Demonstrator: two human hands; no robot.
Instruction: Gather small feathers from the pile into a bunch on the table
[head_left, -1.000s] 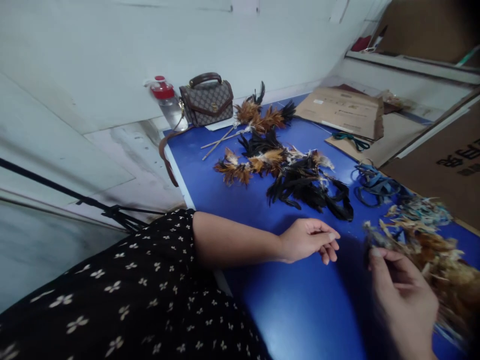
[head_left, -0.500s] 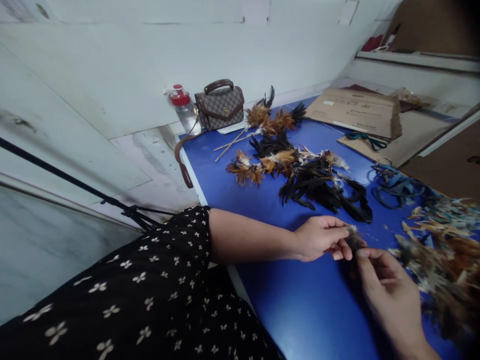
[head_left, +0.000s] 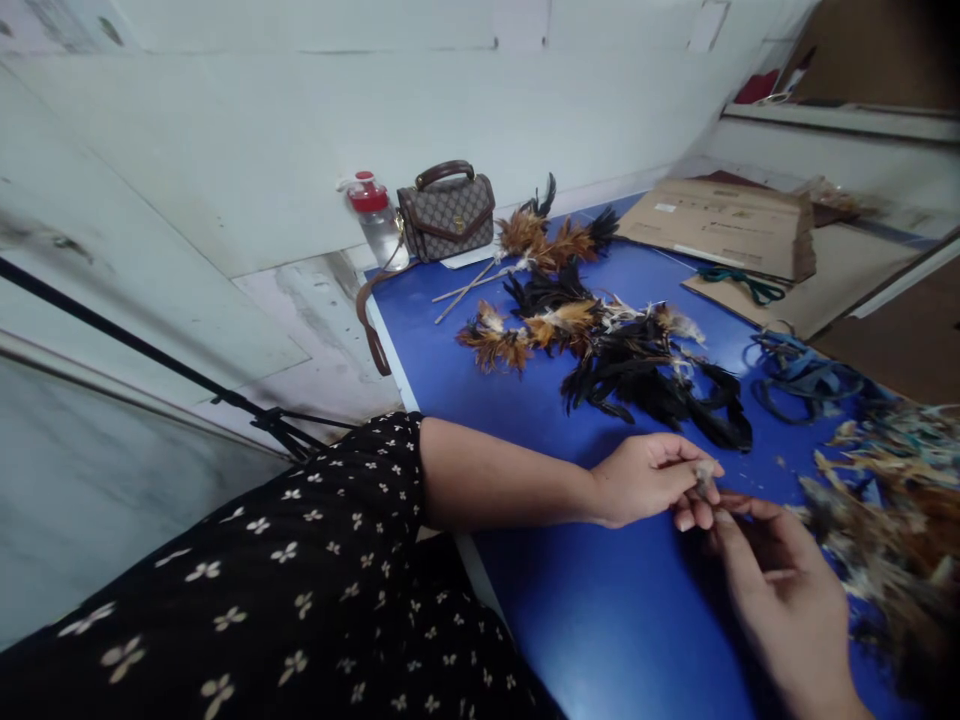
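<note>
My left hand (head_left: 654, 478) is closed, pinching a small greyish feather (head_left: 705, 478) between thumb and fingers above the blue table (head_left: 600, 610). Close beside it, my right hand (head_left: 784, 590) has thumb and forefinger pressed together near the feather's lower end; what lies in that pinch is too small to make out. A heap of brown, grey and teal feathers (head_left: 892, 510) lies just right of my right hand. Beyond my left hand lie bunches of black feathers (head_left: 652, 375) and orange-brown feathers (head_left: 562, 322).
At the back stand a bottle with a red lid (head_left: 375, 220) and a patterned handbag (head_left: 450, 212). Two thin sticks (head_left: 466, 292) carry brown feather tufts. Cardboard (head_left: 720, 225), dark green scissors (head_left: 742, 285) and blue strips (head_left: 806, 370) lie to the right. A black tripod stands left.
The feather in my left hand shows less and sits more between the fingertips. My right hand stays close by, its fingers slightly shifted. The view has moved a little.
</note>
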